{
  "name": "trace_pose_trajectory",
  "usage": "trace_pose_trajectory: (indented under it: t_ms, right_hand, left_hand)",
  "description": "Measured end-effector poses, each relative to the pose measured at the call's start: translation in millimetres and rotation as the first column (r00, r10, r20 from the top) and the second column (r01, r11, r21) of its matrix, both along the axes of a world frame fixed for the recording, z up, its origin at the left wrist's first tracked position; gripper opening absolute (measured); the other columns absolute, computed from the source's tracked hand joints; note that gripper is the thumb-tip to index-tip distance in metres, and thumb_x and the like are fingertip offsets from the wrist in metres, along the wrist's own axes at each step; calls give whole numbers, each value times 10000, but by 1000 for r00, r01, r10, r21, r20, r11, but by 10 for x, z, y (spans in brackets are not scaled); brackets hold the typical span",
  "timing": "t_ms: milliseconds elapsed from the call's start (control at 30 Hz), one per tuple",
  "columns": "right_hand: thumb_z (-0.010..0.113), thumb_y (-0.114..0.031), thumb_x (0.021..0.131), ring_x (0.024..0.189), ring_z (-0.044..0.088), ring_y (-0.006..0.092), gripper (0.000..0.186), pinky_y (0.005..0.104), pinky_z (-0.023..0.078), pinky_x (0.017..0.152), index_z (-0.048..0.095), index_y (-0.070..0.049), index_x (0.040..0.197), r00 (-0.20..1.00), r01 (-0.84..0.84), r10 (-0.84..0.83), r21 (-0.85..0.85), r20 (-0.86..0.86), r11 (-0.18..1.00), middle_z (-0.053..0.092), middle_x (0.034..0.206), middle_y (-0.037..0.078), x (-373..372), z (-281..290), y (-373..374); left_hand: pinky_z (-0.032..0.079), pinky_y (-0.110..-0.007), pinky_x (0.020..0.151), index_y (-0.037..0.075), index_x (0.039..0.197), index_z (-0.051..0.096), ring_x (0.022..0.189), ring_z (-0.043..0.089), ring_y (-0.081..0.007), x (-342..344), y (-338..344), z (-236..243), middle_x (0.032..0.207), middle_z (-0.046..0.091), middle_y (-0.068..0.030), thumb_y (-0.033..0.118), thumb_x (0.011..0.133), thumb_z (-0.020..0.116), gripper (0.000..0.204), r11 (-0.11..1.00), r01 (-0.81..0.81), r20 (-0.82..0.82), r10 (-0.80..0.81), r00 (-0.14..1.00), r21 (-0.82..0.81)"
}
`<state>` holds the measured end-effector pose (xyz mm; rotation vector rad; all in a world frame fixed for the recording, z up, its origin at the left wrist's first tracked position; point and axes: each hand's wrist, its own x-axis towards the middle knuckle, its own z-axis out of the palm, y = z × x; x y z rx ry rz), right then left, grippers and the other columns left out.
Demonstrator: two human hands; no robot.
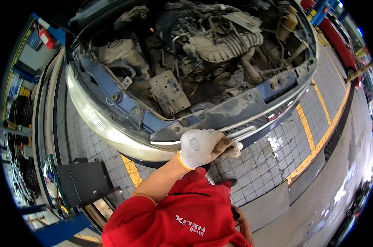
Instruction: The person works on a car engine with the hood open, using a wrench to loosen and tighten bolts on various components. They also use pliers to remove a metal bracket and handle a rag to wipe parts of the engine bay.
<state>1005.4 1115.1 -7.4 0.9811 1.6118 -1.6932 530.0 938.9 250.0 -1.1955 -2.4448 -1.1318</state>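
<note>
My left hand (204,147) wears a white knit glove with a yellow cuff and is raised in front of the car's bumper (137,150). Its fingers are curled closed; brown-stained, whitish cloth shows at the fingertips, and I cannot make out whether this is the glove itself or something held. Beyond the hand lies the open engine bay (182,88), dusty, with a ribbed air intake hose (229,47) and a flat metal tray with holes (170,92). Low beside my red shirt, a bit of my right arm (244,226) shows; its fingers cannot be seen.
A black cart (82,183) stands at the left, with a tool-filled tray (56,191) beside it. The floor is grey tile with yellow lines (305,127). A red car (337,41) is at the far right, a fire extinguisher (46,38) at the far left.
</note>
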Motion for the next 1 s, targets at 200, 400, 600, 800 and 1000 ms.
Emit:
trace_pose_trajectory:
  t_ms: [200,400,600,800,1000]
  right_hand:
    - [675,-53,886,870,678,165,463,327,556,735,622,52,1334,810,-565,550,526,204,636,722,1135,80,-723,-576,483]
    - [671,-74,900,873,678,163,450,327,556,742,626,51,1330,871,-485,453,480,190,731,724,1136,78,-801,-524,642]
    - [667,-94,913,875,679,160,439,326,555,749,630,50,1326,887,-458,426,469,179,755,725,1138,77,-905,-451,861]
    - [663,-115,927,878,679,157,429,325,555,756,634,49,1322,914,-401,372,480,159,780,727,1139,76,-878,-475,833]
    - [658,-135,940,880,679,154,421,325,554,763,638,47,1319,938,-347,300,450,176,823,729,1141,75,-504,-423,701]
  left_hand:
    - [508,-416,549,144,829,717,632,674,-314,-10,2,-7,720,678,-82,313,897,714,182,1000,-8,-14,8,1000,-3]
    - [525,-406,569,130,844,722,651,686,-323,35,34,-9,733,698,-90,280,925,691,173,996,-79,-7,79,997,32]
    - [523,-409,564,106,851,695,635,685,-317,50,103,0,728,689,-94,176,884,718,81,986,-116,-36,121,992,117]
    - [514,-397,559,94,848,684,613,672,-325,71,148,4,699,670,-109,162,887,708,83,979,-135,-59,145,988,151]
    - [508,-401,572,80,848,690,608,652,-345,60,147,6,716,674,-127,130,884,704,63,986,-120,-71,128,989,112]
